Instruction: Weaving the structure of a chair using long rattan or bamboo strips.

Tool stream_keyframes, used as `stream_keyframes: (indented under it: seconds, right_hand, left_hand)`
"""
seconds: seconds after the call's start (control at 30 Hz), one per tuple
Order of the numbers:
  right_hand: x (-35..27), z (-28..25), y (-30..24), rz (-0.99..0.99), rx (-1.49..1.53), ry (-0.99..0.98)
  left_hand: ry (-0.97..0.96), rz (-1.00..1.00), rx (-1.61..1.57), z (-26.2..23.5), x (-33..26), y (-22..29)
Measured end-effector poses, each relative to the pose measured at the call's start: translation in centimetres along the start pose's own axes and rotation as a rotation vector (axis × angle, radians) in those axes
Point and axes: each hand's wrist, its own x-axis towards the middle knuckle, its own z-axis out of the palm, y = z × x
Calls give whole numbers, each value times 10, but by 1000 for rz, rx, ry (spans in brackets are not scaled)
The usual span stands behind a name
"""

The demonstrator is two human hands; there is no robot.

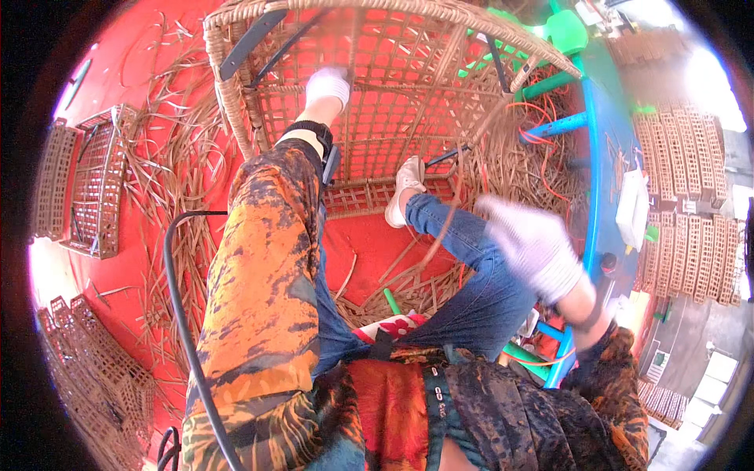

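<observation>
A large woven frame (471, 16) is standing at the far middle, its thick rim wrapped in brown cane-like strips and its face forming an open grid of squarish holes. Flat dark bars are bracing its corners, and the red floor (353, 251) is showing through the lattice. Loose, flat, curling strips (184, 157) are lying tangled to the left and right of it. One longer brown strand (446, 235) is curving down from its right part toward the near side.

The left hand (328, 85), in a pale knit glove, is resting against the lattice in the left part of the frame; its fingers are hidden, so I cannot tell whether they are gripping. The right hand (534, 243), in a matching ribbed glove, is blurring on the near right, apart from the frame and just right of the strand; I cannot tell whether its fingers are closing on anything. The woven frame is thus lying at the left hand, and far and left of the right hand.

A smooth blue bar (591, 157) is running along the right, while stacked lattice trays (683, 149) are sitting beyond it.
</observation>
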Motion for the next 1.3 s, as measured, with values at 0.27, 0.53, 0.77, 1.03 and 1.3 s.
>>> stream_keyframes:
  seconds: [0.27, 0.53, 0.77, 1.03, 1.3]
  right_hand:
    - [212, 41, 66, -120, 34, 237]
    - [329, 128, 46, 148, 988, 14]
    - [347, 125, 60, 177, 1047, -280]
    - [349, 112, 56, 2, -32, -85]
    - [282, 144, 54, 147, 34, -15]
  left_hand:
    - [-182, 124, 138, -10, 8, -11]
    - [-492, -93, -157, -12, 32, -23]
    - [-548, -394, -224, -32, 29, -16]
    - [-518, -334, -177, -16, 32, -16]
    - [-363, 109, -237, -106, -51, -30]
